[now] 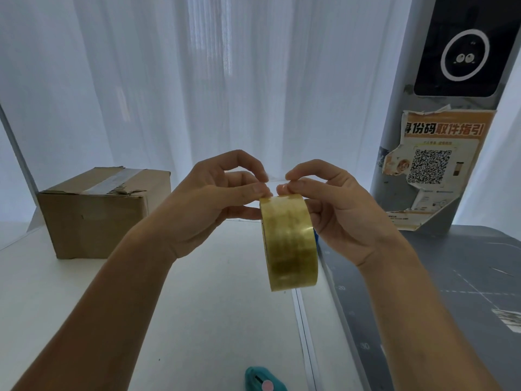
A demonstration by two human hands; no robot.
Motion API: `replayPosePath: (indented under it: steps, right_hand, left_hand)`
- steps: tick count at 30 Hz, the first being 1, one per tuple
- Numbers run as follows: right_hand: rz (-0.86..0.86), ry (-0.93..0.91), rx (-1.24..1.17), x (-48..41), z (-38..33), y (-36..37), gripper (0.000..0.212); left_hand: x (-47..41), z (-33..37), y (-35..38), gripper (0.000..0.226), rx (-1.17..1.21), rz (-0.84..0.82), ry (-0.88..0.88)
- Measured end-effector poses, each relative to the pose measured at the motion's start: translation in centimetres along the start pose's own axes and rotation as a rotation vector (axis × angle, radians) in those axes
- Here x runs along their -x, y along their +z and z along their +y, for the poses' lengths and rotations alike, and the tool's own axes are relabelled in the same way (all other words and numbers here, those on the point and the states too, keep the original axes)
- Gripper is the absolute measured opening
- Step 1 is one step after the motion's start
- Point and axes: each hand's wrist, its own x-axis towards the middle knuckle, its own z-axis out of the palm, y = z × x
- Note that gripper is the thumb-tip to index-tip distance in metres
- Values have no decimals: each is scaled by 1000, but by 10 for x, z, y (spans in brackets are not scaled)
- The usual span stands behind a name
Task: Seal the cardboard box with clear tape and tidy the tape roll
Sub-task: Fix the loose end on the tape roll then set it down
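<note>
Both hands were raised together in front of the camera, above the white table (197, 306), with the tape roll (290, 244) held between them. The roll stood on edge, its glossy yellowish band facing the viewer, and most of it hung below the fingers. The left hand (208, 204) came in from the left with its wrist bent, its thumb and curled fingers pinching at the roll's top edge. The right hand (338, 210) gripped the roll from the right, its fingertips meeting the left hand's at the top. The cardboard box (98, 215) sat well apart to the left on the table, a strip of tape running across its creased top.
</note>
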Motion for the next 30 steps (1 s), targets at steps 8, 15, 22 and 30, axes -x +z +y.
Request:
replayPosePath:
  steps: [8, 15, 22, 30]
  right_hand:
    - [-139, -67, -31, 3, -7, -6, 18]
    - [-170, -60, -37, 4, -7, -7, 10]
    - [-191, -82, -27, 4, -6, -9, 9]
    - [-180, -64, 0, 5, -13, -7, 21]
  left_hand:
    - [4, 4, 3, 7, 131, -146, 112]
    - [4, 0, 4, 13, 139, -152, 119]
    - [3, -1, 3, 20, 122, -126, 136]
    - [0, -6, 0, 16, 131, -122, 182]
